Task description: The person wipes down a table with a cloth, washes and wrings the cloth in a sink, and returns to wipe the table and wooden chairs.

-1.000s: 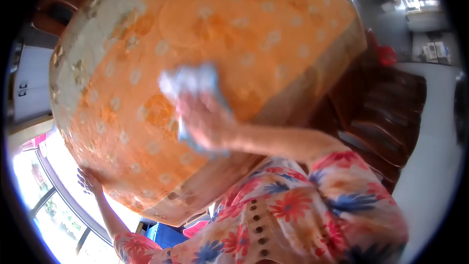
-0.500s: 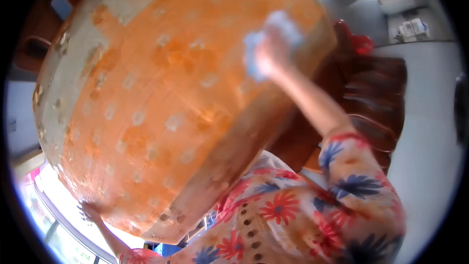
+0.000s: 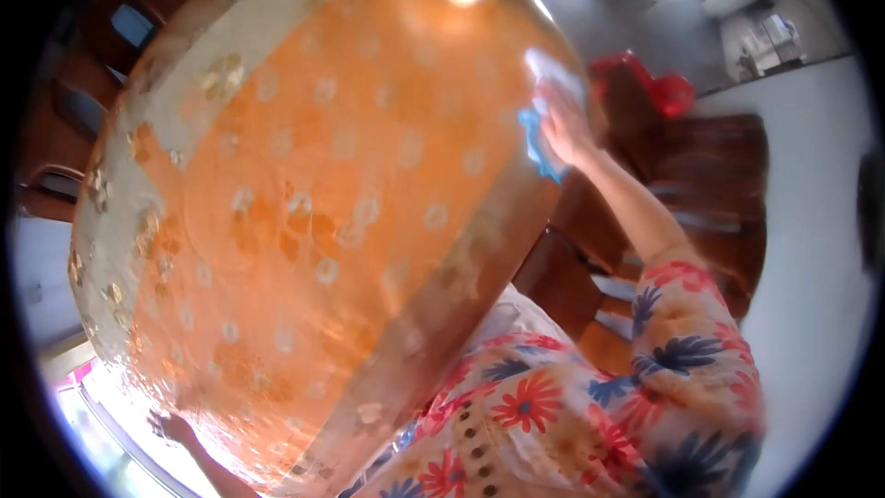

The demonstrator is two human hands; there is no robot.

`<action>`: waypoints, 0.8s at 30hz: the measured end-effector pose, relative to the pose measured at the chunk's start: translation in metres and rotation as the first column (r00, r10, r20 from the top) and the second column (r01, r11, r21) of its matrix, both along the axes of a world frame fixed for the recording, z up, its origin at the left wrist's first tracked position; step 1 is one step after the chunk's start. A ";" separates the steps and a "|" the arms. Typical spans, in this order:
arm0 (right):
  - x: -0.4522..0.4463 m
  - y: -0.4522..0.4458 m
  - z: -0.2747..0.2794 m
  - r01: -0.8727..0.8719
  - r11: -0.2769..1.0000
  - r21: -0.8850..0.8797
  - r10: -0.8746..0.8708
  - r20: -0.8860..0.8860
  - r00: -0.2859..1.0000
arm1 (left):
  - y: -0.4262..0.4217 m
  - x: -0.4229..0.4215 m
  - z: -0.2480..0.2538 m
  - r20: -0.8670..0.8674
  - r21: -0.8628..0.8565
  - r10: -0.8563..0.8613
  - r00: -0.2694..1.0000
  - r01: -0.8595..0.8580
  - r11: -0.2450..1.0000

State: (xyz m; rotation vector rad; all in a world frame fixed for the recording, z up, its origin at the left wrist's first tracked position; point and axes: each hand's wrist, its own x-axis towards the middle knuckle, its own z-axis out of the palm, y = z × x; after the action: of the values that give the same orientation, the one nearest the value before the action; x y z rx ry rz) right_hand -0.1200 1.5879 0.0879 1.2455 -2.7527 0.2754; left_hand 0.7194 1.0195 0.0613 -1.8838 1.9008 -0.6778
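Note:
A blue-and-white cloth (image 3: 533,140) lies under my right hand (image 3: 564,124), which grips it and presses it against the table near its right-hand edge. An orange-and-cream patterned tablecloth (image 3: 277,175) with a shiny surface covers the table. At the lower left, my left hand (image 3: 171,426) rests by the table's edge with its fingers apart and nothing visible in them. Bright glare surrounds that hand and washes out some detail.
Brown wooden chairs (image 3: 88,97) stand along the far left side, and more brown chairs (image 3: 710,171) are on the right. Beyond the table's right corner is a red object (image 3: 673,94). A bright window (image 3: 120,433) is at lower left.
My right hand has swept the cloth rightward, closer to the table's edge. My left hand stays by the lower-left edge, and the whole view has shifted slightly.

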 end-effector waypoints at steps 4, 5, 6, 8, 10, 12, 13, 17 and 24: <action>-0.041 -0.051 -0.010 0.170 0.985 0.035 -0.169 -0.025 0.985 | 0.063 -0.240 -0.012 -0.756 -0.221 -0.462 0.464 0.484 0.847; -0.027 -0.057 0.002 0.098 0.986 0.138 -0.104 0.041 0.994 | 0.068 -0.299 -0.029 -0.811 -0.201 -0.470 0.347 0.589 0.783; -0.009 -0.056 0.016 0.011 0.972 0.235 -0.038 0.110 0.993 | 0.119 -0.405 -0.007 -0.967 -0.054 -0.153 0.203 0.424 0.904; 0.027 -0.033 0.025 -0.295 0.948 0.122 0.270 0.184 0.945 | 0.180 -0.568 0.054 -0.930 0.136 -0.050 0.365 0.465 0.875; 0.022 -0.009 0.029 -0.462 0.883 0.077 0.424 0.289 0.858 | 0.198 -0.682 0.040 -0.985 0.101 0.166 -0.054 0.596 0.797; -0.008 0.004 0.030 -0.542 0.838 0.058 0.508 0.279 0.815 | 0.227 -0.776 0.068 -0.977 0.123 0.205 -0.057 0.632 0.765; -0.025 0.008 0.031 -0.581 0.813 0.051 0.548 0.274 0.791 | 0.237 -0.808 0.080 -0.951 0.199 0.305 -0.055 0.644 0.738; -0.107 -0.003 0.028 -0.472 0.876 0.097 0.448 0.201 0.871 | 0.244 -0.873 0.077 -0.911 0.383 0.393 0.124 0.610 0.694; -0.127 -0.024 0.029 -0.413 0.910 0.022 0.406 0.147 0.902 | 0.233 -0.888 0.048 -0.822 0.389 0.568 -0.044 0.683 0.617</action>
State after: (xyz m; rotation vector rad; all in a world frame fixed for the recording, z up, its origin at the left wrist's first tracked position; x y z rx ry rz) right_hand -0.2466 1.5638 0.1170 1.8872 -2.5912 0.3365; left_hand -0.1684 1.2530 0.1093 -1.4034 2.1639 2.1489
